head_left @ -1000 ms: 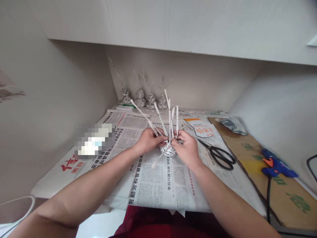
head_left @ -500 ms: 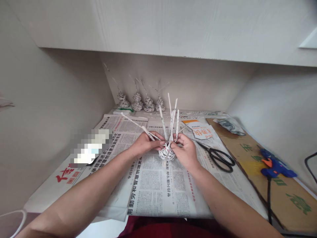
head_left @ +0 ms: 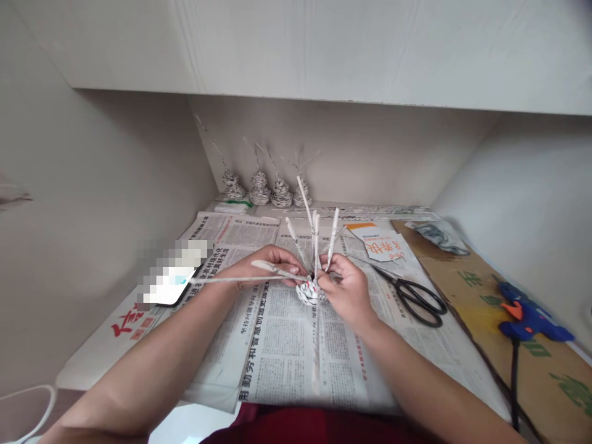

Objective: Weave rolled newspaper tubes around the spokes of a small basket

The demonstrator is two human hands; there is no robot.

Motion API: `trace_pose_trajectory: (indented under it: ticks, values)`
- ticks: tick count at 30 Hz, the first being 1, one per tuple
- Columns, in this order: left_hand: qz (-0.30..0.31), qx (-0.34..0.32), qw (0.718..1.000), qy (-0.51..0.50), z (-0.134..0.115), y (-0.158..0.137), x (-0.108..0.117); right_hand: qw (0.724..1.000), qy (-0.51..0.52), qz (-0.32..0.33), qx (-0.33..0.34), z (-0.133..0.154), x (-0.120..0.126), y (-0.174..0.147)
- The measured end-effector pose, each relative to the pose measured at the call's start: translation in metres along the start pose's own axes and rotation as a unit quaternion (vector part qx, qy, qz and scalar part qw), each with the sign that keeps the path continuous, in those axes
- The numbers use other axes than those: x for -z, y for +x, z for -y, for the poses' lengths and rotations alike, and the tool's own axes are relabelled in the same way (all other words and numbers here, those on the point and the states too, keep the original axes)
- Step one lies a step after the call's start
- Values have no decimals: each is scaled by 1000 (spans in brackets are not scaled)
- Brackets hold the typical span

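Note:
Between my hands, at the middle of the head view, is a small round basket woven from rolled newspaper strips (head_left: 307, 293). Several stiff paper tubes (head_left: 332, 237) stick up from it, one points left across my left hand, and one hangs down toward me. My left hand (head_left: 279, 264) is closed at the basket's left side, its fingertips partly behind the weave. My right hand (head_left: 346, 285) pinches the right side of the rim, thumb in front and fingers curled behind. The basket's far side is hidden.
Newspaper sheets (head_left: 287, 364) cover the table. Black scissors (head_left: 419, 301) lie to the right, near torn orange-and-white paper (head_left: 377, 242). A blue glue gun (head_left: 531, 314) rests on cardboard (head_left: 467, 290). A phone (head_left: 176, 283) lies left; several woven paper gourds (head_left: 259, 190) stand at the back wall.
Paper tubes have shifted: one has swung left over my left hand, and one now extends farther down toward me. Both hands stay at the basket. The view has shifted slightly.

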State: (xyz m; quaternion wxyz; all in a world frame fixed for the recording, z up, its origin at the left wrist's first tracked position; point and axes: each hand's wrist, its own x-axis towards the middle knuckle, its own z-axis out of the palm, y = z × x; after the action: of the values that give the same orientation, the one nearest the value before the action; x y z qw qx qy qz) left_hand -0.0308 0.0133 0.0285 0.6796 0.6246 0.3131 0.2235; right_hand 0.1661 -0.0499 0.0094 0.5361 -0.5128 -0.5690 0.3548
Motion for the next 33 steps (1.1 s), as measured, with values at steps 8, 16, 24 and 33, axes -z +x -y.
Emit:
trace_pose_trajectory:
  ticks: [8, 16, 24, 33]
  values:
    - [-75, -38, 995, 48, -1, 4, -23, 1000, -7, 11, 11, 2, -2, -3]
    - [-115, -69, 989, 63, -1, 2, -33, 1000, -27, 3, 13, 4, 1, -4]
    - [-185, -95, 968, 138, -6, 1, -41, 996, -76, 9, 41, 4, 1, -5]
    - [-208, -76, 964, 146, -3, 1, -45, 999, -31, -14, -2, 7, -3, -6]
